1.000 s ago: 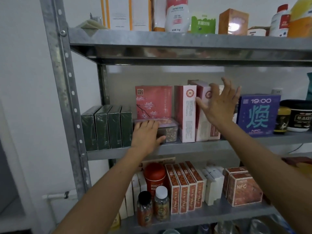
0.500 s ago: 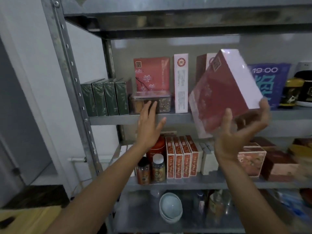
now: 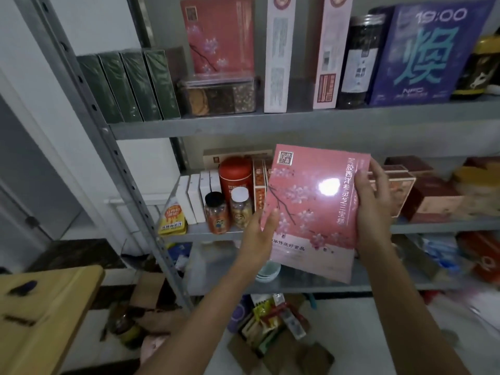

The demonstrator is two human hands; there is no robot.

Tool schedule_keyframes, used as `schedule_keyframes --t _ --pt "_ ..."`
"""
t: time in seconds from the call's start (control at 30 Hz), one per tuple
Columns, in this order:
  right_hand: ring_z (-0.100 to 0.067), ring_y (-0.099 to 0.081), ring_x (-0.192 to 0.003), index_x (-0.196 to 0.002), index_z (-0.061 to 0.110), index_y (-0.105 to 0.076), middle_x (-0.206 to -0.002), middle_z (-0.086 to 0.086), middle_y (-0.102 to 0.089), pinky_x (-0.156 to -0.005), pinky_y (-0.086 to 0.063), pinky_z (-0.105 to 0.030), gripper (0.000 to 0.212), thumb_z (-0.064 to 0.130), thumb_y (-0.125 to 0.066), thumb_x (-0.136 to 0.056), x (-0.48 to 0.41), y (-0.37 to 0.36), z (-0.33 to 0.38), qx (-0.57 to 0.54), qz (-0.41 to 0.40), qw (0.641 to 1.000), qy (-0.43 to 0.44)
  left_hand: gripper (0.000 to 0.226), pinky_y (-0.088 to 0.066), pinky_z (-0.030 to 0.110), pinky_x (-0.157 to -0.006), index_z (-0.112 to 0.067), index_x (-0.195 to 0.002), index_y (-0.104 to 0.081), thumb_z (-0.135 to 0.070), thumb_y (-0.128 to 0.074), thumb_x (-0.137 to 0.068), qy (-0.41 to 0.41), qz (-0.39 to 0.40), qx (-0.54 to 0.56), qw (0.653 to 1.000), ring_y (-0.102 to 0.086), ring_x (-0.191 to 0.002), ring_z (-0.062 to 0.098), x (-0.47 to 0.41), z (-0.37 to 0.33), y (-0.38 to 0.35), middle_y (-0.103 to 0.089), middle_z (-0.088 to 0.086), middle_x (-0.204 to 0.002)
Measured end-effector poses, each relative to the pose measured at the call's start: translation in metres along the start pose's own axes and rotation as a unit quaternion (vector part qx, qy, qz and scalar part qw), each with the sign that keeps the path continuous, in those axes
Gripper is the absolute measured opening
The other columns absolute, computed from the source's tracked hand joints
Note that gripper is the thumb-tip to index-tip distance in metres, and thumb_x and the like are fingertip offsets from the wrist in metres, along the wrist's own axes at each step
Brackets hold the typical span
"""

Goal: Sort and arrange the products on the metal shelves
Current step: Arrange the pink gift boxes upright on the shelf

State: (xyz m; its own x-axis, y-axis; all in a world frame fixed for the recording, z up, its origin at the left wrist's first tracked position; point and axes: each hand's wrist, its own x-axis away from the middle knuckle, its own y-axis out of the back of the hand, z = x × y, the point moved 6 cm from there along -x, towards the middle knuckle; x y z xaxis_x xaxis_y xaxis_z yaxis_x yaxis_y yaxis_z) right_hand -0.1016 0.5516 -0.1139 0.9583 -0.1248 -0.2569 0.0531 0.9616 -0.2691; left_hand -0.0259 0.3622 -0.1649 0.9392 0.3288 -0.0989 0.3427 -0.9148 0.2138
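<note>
I hold a flat pink box (image 3: 311, 212) printed with blossom branches in front of the metal shelves (image 3: 243, 125), its face turned toward me. My right hand (image 3: 373, 209) grips its right edge, fingers curled over the side. My left hand (image 3: 259, 236) holds the lower left edge with the thumb on the front. A matching pink blossom box (image 3: 219, 36) stands on the upper shelf behind a clear plastic container (image 3: 219, 96). Two tall white-and-pink boxes (image 3: 278, 52) stand to its right, with a gap between them.
Several dark green boxes (image 3: 127, 85) stand at the upper shelf's left; a dark jar (image 3: 359, 58) and a purple box (image 3: 427, 50) to the right. The lower shelf holds a red tin (image 3: 235, 174), two small bottles (image 3: 230, 209), white and brown boxes. An open carton of packets (image 3: 273, 323) lies on the floor.
The box came down from beside the upper shelf to chest height and turned face-on. My left hand left the shelf edge and took the box's lower left edge. The view tilted downward.
</note>
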Motion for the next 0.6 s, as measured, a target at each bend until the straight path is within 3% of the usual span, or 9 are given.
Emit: schedule_keyframes --t 0.07,0.17,0.23,0.33,0.47,0.53,0.6 --pt "-0.01 -0.072 -0.085 -0.124 0.05 -0.053 -0.121 0.0 -0.064 -0.059 -0.057 -0.027 0.029 0.036 -0.055 -0.098 -0.002 -0.007 -0.014 -0.023 0.043 0.996 -0.074 0.038 -0.042 0.032 -0.098 -0.023 -0.121 -0.057 -0.049 -0.045 -0.095 0.027 -0.038 0.016 0.999 -0.057 -0.109 0.005 0.004 0.006 0.004 -0.063 -0.007 -0.118" --pt "-0.026 -0.068 -0.103 -0.146 0.034 -0.037 -0.13 -0.008 -0.059 -0.082 -0.058 -0.048 0.061 0.037 -0.062 -0.091 0.007 -0.006 -0.042 -0.022 0.112 0.977 -0.18 0.064 -0.045 0.044 -0.104 -0.015 -0.134 -0.054 -0.059 -0.046 -0.087 0.071 -0.06 0.044 0.995 -0.058 -0.118 0.023 0.004 0.016 0.008 -0.062 0.006 -0.129" --pt "-0.035 -0.065 -0.108 -0.147 0.029 -0.037 -0.13 -0.014 -0.061 -0.087 -0.055 -0.054 0.074 0.04 -0.071 -0.083 0.026 -0.003 -0.063 -0.006 0.184 0.955 -0.231 0.068 -0.042 0.044 -0.107 -0.014 -0.14 -0.049 -0.059 -0.045 -0.089 0.097 -0.084 0.043 0.991 -0.054 -0.123 0.026 0.0 0.022 0.013 -0.057 0.009 -0.136" --pt "-0.031 -0.069 -0.101 -0.134 0.015 -0.054 -0.116 -0.014 -0.07 -0.072 -0.059 -0.037 0.07 0.032 -0.081 -0.072 0.048 0.003 -0.081 -0.014 0.224 0.936 -0.27 0.062 -0.044 0.04 -0.104 -0.013 -0.139 -0.05 -0.055 -0.046 -0.094 0.136 -0.091 0.035 0.986 -0.056 -0.12 0.027 -0.009 0.035 0.015 -0.058 0.009 -0.134" --pt "-0.027 -0.073 -0.087 -0.114 0.005 -0.068 -0.104 -0.016 -0.073 -0.065 -0.058 -0.029 0.049 0.019 -0.077 -0.068 0.048 0.012 -0.088 -0.03 0.168 0.946 -0.277 0.056 -0.042 0.031 -0.087 -0.012 -0.131 -0.055 -0.054 -0.04 -0.097 0.128 -0.042 -0.036 0.99 -0.057 -0.106 0.022 -0.017 0.041 0.008 -0.062 0.009 -0.124" --pt "-0.026 -0.074 -0.083 -0.108 0.005 -0.07 -0.099 -0.016 -0.074 -0.063 -0.058 -0.028 0.042 0.017 -0.075 -0.068 0.048 0.014 -0.087 -0.027 0.151 0.951 -0.268 0.063 -0.04 0.029 -0.078 -0.011 -0.122 -0.057 -0.061 -0.03 -0.095 0.09 -0.029 -0.1 0.991 -0.058 -0.099 0.022 -0.016 0.038 0.008 -0.064 0.01 -0.115" --pt "-0.027 -0.074 -0.082 -0.105 0.006 -0.07 -0.097 -0.016 -0.075 -0.062 -0.06 -0.03 0.04 0.017 -0.076 -0.067 0.052 0.013 -0.086 -0.014 0.139 0.953 -0.267 0.072 -0.043 0.032 -0.084 -0.013 -0.123 -0.056 -0.066 -0.021 -0.089 -0.006 -0.061 -0.202 0.977 -0.057 -0.108 0.023 -0.009 0.029 0.015 -0.06 0.007 -0.117"
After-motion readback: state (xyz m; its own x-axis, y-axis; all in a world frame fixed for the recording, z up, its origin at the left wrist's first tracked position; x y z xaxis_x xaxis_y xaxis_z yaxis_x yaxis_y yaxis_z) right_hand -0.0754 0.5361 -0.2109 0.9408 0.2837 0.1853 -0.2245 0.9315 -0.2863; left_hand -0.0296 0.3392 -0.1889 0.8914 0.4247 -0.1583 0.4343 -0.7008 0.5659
